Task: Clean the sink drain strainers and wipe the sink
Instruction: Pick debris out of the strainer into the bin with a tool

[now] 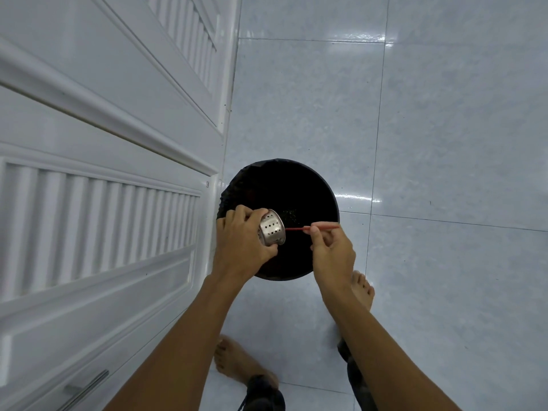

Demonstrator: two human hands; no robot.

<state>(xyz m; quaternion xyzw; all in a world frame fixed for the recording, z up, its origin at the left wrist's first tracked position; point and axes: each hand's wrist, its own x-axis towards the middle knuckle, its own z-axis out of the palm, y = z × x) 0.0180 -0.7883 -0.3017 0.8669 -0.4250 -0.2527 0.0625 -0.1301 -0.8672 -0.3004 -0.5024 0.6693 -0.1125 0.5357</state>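
Two hands over a black bin, one strainer between them

White louvred cabinet doors [98, 179] fill the left side of the view, with a metal handle [84, 390] low on the nearest one. Just beside their edge, a round black bin [308, 188] stands on the pale glossy tiled floor [444, 129], lined with a dark bag.

Over the bin's near-left part, the left hand [241, 244] has its grip closed around a metal drain strainer [272, 231]. The strainer is a small perforated cup, held on its side with its rim turned to the right. Fingers wrap its closed end and a thumb presses beneath it.

To the right, a thin red stick [308, 227] lies roughly level, its tip touching or nearly touching the strainer's rim; which of the two cannot be told. The right hand [332, 252] holds the stick in a narrow pinch between thumb and fingertips, above the bin's near-right edge.

Below, both bare forearms reach in from the bottom of the frame. A bare foot [234, 360] rests on the floor near the cabinets, and another [363, 289] shows beside the right wrist, near the bin.
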